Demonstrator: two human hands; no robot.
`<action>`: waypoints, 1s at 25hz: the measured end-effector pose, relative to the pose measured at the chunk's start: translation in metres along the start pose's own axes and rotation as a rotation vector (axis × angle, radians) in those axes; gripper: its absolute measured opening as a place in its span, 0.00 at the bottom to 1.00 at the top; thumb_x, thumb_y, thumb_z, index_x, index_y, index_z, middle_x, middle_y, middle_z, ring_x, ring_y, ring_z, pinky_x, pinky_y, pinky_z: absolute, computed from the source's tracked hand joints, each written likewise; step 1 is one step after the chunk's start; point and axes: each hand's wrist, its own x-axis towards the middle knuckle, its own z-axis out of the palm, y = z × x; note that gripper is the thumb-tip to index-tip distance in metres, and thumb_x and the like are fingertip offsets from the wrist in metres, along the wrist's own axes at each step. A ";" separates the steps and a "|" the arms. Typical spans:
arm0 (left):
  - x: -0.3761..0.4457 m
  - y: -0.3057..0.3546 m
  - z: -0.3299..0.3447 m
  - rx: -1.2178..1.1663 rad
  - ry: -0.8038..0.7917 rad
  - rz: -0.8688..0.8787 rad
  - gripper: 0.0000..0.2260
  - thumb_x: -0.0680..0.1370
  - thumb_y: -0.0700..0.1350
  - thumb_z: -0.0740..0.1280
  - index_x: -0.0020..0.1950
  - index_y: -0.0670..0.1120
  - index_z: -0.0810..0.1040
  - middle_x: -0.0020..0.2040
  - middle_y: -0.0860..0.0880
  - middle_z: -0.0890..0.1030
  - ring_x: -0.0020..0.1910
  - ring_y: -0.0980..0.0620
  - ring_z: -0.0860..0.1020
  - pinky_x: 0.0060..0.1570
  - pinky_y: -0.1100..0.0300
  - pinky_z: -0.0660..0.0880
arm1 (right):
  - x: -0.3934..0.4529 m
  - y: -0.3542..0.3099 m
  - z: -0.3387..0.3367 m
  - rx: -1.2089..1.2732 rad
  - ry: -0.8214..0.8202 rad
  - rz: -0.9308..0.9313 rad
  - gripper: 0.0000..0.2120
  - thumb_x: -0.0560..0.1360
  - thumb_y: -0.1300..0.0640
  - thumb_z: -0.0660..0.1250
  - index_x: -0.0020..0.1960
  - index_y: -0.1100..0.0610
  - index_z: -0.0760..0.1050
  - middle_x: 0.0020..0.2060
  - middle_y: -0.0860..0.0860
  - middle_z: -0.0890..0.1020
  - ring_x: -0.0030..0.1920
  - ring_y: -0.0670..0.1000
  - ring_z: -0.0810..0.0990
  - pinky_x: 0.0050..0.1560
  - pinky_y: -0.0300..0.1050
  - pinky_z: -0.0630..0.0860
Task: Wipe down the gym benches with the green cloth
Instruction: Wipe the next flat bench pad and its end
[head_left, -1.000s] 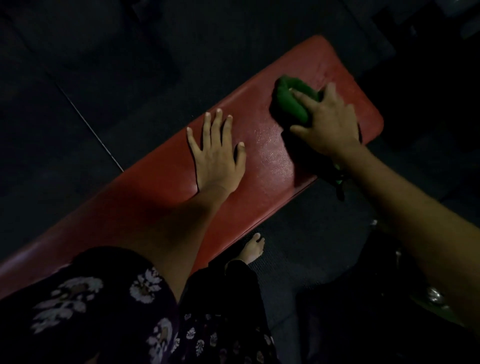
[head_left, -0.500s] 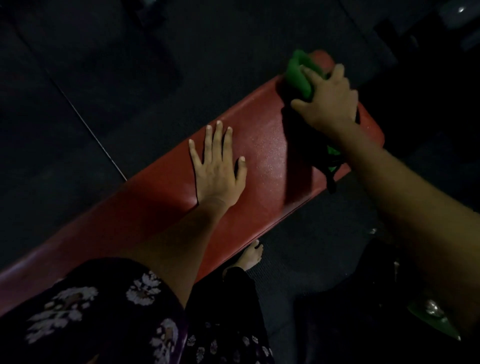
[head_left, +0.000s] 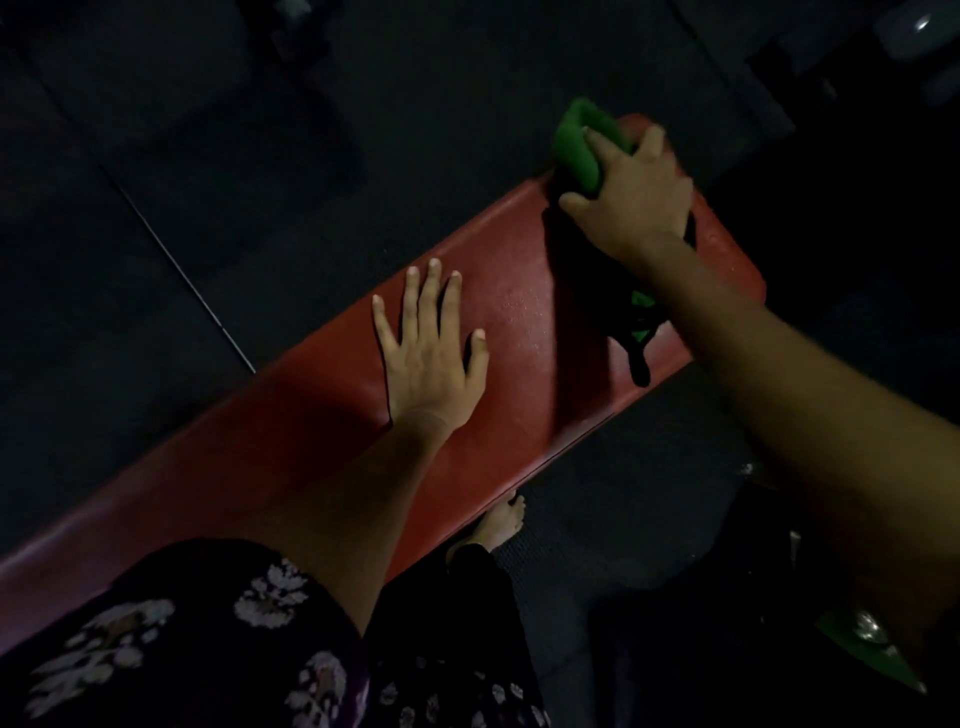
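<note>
Red padded vinyl gym bench (head_left: 524, 322): right hand (head_left: 636, 202) grips the bunched green cloth (head_left: 579, 145) at its far end; left hand (head_left: 428, 353) lies flat, fingers spread. No writing legible.

The bench (head_left: 519, 332) is red, running from 8 o'clock up to 2 o'clock; the cloth (head_left: 579, 148) at its 1 o'clock end is bright green; the floor (head_left: 260, 156) is black, crossed by a thin pale line; the garment (head_left: 171, 644) at 7 o'clock is dark with whitish floral motifs
</note>
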 end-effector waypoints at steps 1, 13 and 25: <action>0.000 -0.001 0.000 0.002 -0.006 -0.003 0.26 0.78 0.52 0.52 0.74 0.43 0.63 0.75 0.43 0.62 0.75 0.45 0.57 0.71 0.39 0.48 | 0.003 0.008 -0.002 0.028 0.002 0.064 0.32 0.74 0.42 0.63 0.75 0.45 0.57 0.68 0.59 0.62 0.65 0.61 0.67 0.63 0.56 0.65; -0.001 0.003 -0.001 -0.016 -0.029 -0.020 0.26 0.78 0.52 0.51 0.74 0.42 0.61 0.75 0.43 0.60 0.75 0.44 0.55 0.71 0.38 0.47 | -0.064 0.069 0.010 0.329 0.111 0.647 0.31 0.74 0.44 0.63 0.74 0.50 0.60 0.66 0.59 0.64 0.64 0.61 0.69 0.63 0.57 0.65; 0.000 0.000 -0.002 0.028 -0.015 0.001 0.26 0.78 0.52 0.52 0.74 0.41 0.61 0.75 0.42 0.60 0.75 0.43 0.55 0.71 0.39 0.46 | -0.014 0.047 -0.002 0.141 0.028 0.233 0.32 0.73 0.42 0.63 0.74 0.46 0.58 0.67 0.59 0.63 0.65 0.61 0.67 0.62 0.56 0.67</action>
